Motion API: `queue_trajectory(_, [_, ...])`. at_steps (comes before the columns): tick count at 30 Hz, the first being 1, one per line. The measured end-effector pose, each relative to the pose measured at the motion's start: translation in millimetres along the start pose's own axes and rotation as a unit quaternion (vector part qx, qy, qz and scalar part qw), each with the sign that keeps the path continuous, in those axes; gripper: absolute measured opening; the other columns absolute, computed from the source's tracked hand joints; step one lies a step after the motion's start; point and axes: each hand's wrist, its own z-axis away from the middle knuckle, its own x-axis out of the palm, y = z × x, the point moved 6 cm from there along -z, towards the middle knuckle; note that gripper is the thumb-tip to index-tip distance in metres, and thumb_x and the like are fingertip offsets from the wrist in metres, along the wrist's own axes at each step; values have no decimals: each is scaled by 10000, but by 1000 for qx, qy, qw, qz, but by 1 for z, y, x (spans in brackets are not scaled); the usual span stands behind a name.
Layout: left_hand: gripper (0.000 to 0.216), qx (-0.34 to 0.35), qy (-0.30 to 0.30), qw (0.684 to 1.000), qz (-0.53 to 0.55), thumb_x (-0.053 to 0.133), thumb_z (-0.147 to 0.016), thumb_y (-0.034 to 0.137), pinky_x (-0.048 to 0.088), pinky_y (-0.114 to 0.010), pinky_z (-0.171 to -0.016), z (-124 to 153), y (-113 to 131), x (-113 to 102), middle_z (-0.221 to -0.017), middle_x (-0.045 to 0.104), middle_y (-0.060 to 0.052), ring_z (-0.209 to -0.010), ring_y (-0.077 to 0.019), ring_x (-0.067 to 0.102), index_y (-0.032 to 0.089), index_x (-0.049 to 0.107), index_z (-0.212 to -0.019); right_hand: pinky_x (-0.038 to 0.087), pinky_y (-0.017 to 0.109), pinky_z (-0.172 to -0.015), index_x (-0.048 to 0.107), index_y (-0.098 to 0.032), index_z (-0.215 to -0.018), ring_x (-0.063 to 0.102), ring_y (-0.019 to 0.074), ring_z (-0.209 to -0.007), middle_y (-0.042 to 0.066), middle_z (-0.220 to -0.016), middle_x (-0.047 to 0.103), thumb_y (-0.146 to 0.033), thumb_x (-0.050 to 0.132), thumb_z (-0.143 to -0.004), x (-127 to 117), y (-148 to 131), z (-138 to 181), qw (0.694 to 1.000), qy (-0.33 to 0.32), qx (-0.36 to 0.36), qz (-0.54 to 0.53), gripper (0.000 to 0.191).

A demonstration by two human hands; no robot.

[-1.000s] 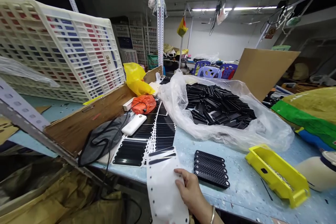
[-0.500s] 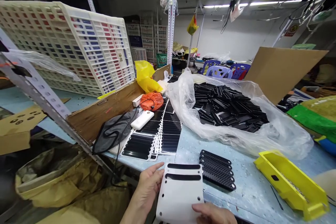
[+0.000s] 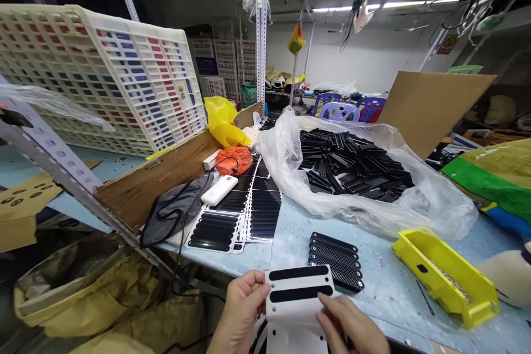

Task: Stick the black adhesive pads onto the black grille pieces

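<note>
My left hand (image 3: 244, 310) is closed on the left edge of a white sticker sheet (image 3: 292, 314), thumb on its face. Across the sheet's upper part lie two long black strips with rounded ends; small dark dots and bare white backing show below. The sheet is bent across its middle. My right hand (image 3: 352, 326) is at the sheet's right side, with fingertips at the right end of the lower black strip (image 3: 296, 293). Its other fingers are partly hidden. Just beyond the sheet, a row of black textured strips with metal-ringed end holes (image 3: 336, 260) lies on the table.
A clear plastic bag (image 3: 286, 144) spreads around a heap of black pieces (image 3: 352, 166). At right stands a yellow bin (image 3: 446, 282) with small metal parts, beside a thin black tool (image 3: 425, 297). More sticker sheets (image 3: 263, 215), a white power bank (image 3: 219, 190) and a wooden board (image 3: 136, 196) are at left.
The sheet has tilted and bent, so its strips now face me more fully. My right hand has moved up from the blank lower part to the lower strip's end. The view has shifted slightly.
</note>
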Motion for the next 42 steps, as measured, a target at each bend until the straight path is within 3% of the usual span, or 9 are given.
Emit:
queue_trajectory(3, [261, -6, -39, 999, 3, 808, -622, 343, 384, -193, -490, 6, -3, 12, -563, 615, -8, -467, -83, 491, 144, 685, -737, 509, 293, -497, 594, -176, -1236, 582, 177, -557, 61, -695, 605, -290, 582, -882, 33, -11, -7, 998, -16, -44, -39, 373])
queue_trajectory(6, [297, -13, -52, 998, -12, 789, -634, 374, 383, -209, -491, 7, -4, 14, -565, 613, -12, -465, -100, 490, 143, 711, -804, 533, 294, -534, 563, -176, -1257, 594, 172, -593, 57, -749, 608, -306, 609, -874, 58, -12, -6, 996, -25, -72, -41, 407])
queue_trajectory(10, [267, 22, -32, 997, -60, 777, -648, 378, 371, -201, -505, 2, -1, 9, -587, 618, -21, -512, -105, 494, 126, 707, -700, 537, 297, -567, 572, -178, -1209, 578, 155, -602, 56, -800, 597, -276, 581, -892, 64, -17, -4, 996, 12, -82, -38, 331])
queue_trajectory(13, [234, 58, -28, 996, -67, 777, -655, 350, 399, -206, -564, -5, 2, 9, -624, 625, -18, -588, -119, 513, 128, 706, -671, 496, 265, -510, 596, -170, -1143, 539, 137, -560, 27, -733, 554, -247, 554, -903, 64, -23, -8, 996, -5, -76, -42, 255])
queue_trajectory(20, [192, 70, -36, 992, -100, 734, -684, 317, 379, -209, -573, -16, 4, 11, -579, 566, 6, -582, -114, 471, 138, 694, -629, 463, 234, -476, 648, -136, -1019, 534, 122, -506, 11, -640, 560, -292, 584, -882, 63, -24, -26, 999, -19, -12, -43, 217])
queue_trajectory(27, [204, 87, -88, 976, -179, 640, -735, 281, 396, -223, -584, 11, 5, 21, -568, 584, -8, -580, -129, 480, 136, 689, -601, 397, 195, -392, 631, -140, -709, 511, 110, -414, 2, -497, 554, -409, 607, -832, 72, -14, -19, 972, -65, 169, -152, 297])
queue_trajectory(31, [183, 80, -72, 981, -160, 665, -718, 292, 421, -228, -599, 25, -6, 21, -619, 636, -29, -610, -146, 523, 133, 707, -636, 412, 212, -415, 631, -138, -687, 528, 123, -443, 19, -520, 575, -495, 640, -780, 68, -10, -6, 949, -95, 226, -198, 369])
queue_trajectory(36, [219, 64, -75, 990, -106, 713, -701, 327, 402, -222, -561, 28, -23, 31, -575, 611, -25, -564, -132, 512, 129, 673, -619, 429, 217, -398, 628, -129, -666, 550, 127, -401, 21, -515, 588, -623, 730, -632, 58, 5, 3, 882, -126, 331, -310, 505])
queue_trajectory(42, [236, -37, -49, 998, -6, 756, -593, 310, 354, -231, -492, 9, -43, 32, -485, 507, 12, -466, -115, 463, 149, 583, -578, 438, 200, -395, 618, -135, -557, 561, 126, -388, 34, -473, 594, -641, 730, -637, 6, 34, 8, 883, -33, 332, -331, 524])
